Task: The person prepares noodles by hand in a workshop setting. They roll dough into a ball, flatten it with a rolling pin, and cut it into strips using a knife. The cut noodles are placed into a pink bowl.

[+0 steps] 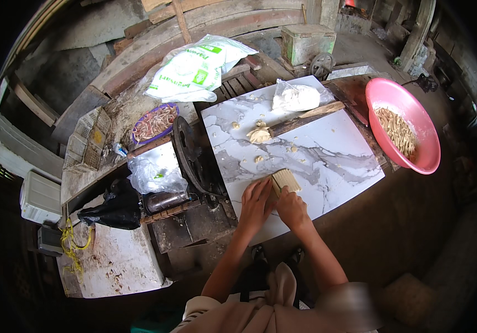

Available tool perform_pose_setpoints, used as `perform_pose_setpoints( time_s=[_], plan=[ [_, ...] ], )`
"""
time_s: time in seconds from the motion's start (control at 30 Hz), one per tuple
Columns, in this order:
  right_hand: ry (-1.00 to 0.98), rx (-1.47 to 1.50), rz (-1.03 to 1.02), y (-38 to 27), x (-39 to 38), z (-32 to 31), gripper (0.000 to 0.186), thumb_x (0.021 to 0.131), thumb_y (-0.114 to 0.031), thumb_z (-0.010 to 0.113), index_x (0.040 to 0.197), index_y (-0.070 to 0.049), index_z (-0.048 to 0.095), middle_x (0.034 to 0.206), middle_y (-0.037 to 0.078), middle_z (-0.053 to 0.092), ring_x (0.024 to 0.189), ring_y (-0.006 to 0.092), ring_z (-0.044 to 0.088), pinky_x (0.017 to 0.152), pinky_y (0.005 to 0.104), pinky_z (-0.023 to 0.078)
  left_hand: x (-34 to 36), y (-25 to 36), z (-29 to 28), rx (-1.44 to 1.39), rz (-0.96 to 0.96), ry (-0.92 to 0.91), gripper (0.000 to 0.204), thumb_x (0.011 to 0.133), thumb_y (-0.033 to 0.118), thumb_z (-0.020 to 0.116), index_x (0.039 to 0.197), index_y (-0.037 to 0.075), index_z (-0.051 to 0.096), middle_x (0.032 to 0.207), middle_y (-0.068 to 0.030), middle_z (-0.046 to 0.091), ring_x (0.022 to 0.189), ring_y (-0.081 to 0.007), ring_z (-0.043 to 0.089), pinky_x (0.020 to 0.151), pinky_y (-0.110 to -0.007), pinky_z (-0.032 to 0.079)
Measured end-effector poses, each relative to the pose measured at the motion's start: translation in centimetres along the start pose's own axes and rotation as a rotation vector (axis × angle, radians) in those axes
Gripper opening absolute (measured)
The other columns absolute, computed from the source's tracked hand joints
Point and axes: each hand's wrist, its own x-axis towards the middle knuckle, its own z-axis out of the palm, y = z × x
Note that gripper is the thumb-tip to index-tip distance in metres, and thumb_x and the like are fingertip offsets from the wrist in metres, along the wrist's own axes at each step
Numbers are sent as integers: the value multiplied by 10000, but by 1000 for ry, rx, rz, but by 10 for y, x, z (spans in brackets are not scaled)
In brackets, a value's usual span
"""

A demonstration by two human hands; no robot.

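A pale slab of dough [286, 181], marked with parallel lines like cut strips, lies near the front edge of the marble-patterned board [332, 166]. My left hand [256, 203] rests at its left side, fingers stretched forward and flat. At the slab's near end, my right hand [292, 211] is closed with its fingers curled down; whatever it grips is hidden under the fingers. Farther back sits a lump of dough [259, 135], at the end of a wooden bar [305, 120]. Small dough crumbs [259, 159] are scattered between the lump and my hands.
A clear bag of white powder [296, 98] lies at the board's back. Right stands a pink basin [431, 139] holding many small pieces. Left are a dark wheel [185, 145] on a machine, a purple-rimmed basin [155, 122] of strips, and a plastic crate [87, 141]. A white-green sack [197, 69] lies behind.
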Motion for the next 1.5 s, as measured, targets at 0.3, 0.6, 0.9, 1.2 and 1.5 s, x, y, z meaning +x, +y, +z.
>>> perform_pose_setpoints(
  time_s=[0.3, 0.6, 0.9, 1.2, 1.5],
  plan=[
    [103, -84, -21, -1, 4, 9, 223, 850, -156, 531, 987, 16, 493, 855, 194, 657, 790, 367, 675, 660, 453, 555, 0, 8, 1, 22, -44, 7, 703, 736, 155, 712, 1368, 58, 420, 1398, -76, 392, 1280, -300, 344, 1070, -445, 265],
    [130, -72, -30, 7, -22, 14, 229, 863, -166, 489, 987, 26, 491, 751, 194, 649, 704, 375, 673, 592, 478, 548, 3, 9, 14, 129, -59, 109, 585, 793, 198, 666, 1333, 70, 478, 1360, -49, 446, 1246, -270, 394, 1059, -441, 272],
    [132, -129, -30, 31, -65, 20, 303, 844, -136, 473, 1067, 69, 473, 695, 222, 629, 627, 392, 656, 521, 495, 532, 3, 10, 14, 138, -60, 102, 570, 815, 242, 665, 1327, 67, 486, 1346, -62, 457, 1215, -287, 407, 1037, -449, 295],
    [253, -169, -112, 67, -95, 12, 297, 917, -218, 472, 1081, 29, 483, 657, 219, 612, 560, 404, 618, 492, 520, 501, 2, 3, 13, 2, -103, 144, 638, 816, 217, 671, 1376, 63, 408, 1306, -116, 477, 1188, -325, 426, 1015, -465, 317],
    [523, -127, -20, 98, 43, -50, 246, 886, -152, 485, 1087, -10, 466, 983, 221, 540, 869, 398, 579, 722, 508, 481, 42, -4, 1, -192, -17, 160, 418, 840, 157, 638, 1222, 28, 525, 1182, -140, 533, 1056, -337, 505, 923, -414, 421]
  ],
)
